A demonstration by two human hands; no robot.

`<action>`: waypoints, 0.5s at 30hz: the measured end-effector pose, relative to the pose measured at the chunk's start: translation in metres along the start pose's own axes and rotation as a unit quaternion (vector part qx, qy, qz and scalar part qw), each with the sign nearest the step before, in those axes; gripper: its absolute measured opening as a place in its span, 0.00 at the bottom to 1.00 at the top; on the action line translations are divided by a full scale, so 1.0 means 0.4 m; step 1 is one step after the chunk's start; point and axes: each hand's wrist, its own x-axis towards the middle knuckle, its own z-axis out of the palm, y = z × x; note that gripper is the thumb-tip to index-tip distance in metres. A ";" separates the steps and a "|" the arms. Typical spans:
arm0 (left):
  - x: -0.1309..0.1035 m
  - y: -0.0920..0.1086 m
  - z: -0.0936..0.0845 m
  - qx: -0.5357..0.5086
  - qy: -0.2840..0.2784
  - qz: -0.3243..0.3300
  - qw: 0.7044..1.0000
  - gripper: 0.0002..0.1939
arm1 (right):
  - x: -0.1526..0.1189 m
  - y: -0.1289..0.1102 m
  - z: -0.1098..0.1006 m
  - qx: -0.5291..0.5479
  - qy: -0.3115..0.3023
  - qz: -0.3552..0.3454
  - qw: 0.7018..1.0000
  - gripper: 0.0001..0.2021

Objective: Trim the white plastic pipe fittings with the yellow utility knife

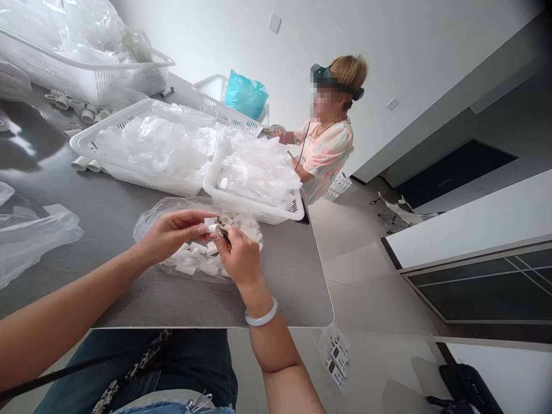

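Note:
My left hand (170,233) pinches a small white plastic fitting (210,225) between thumb and fingers. Closed around a small dark-handled tool (225,234), my right hand (241,256) meets the left at the fitting. The tool's working end is too small and covered to make out, and it looks close to or against the fitting. Beneath both hands, a clear plastic bag (149,215) lies spread on the grey table (284,276). Several loose white fittings (194,267) are heaped on it.
White baskets (259,213) full of clear bags stand beyond my hands. A blue bag (245,95) sits in a farther basket. Grey-white pipe fittings (88,112) lie at the left, above a loose plastic bag (38,236). A person (330,138) works across the table's corner.

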 end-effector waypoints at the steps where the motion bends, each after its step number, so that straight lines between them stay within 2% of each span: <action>1: 0.000 -0.003 -0.003 0.014 0.003 0.018 1.000 0.17 | 0.000 -0.001 -0.001 0.005 0.001 -0.006 1.000 0.31; 6: -0.001 -0.008 -0.007 0.076 0.025 0.066 0.995 0.20 | 0.000 -0.007 -0.003 0.009 0.025 -0.013 1.000 0.31; 15: 0.000 -0.015 0.006 0.105 0.031 0.141 0.984 0.13 | -0.002 -0.011 -0.002 0.000 0.047 -0.015 0.999 0.28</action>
